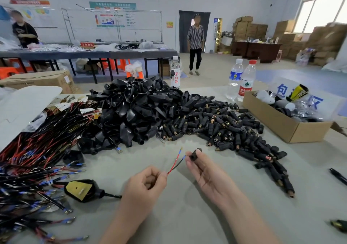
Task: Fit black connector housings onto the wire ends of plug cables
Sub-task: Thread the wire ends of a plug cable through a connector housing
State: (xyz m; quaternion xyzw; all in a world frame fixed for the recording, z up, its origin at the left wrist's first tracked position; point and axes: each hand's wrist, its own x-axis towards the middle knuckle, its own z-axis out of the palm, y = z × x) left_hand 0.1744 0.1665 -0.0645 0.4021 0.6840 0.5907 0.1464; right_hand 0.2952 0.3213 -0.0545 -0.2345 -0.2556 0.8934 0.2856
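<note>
My left hand pinches a plug cable just below its split end, where a red wire and a black wire with crimped tips fan up to the right. The cable runs left to its plug body, which lies on the table. My right hand holds a black connector housing between thumb and fingertips, its open end facing the black wire's tip, almost touching. A pile of small black housings and a heap of larger black plug shells lie behind my hands.
Red and black cables are heaped at the left. A cardboard box of parts stands at the right, with water bottles behind it. Black tools lie at the right edge. A person walks in the aisle beyond the table.
</note>
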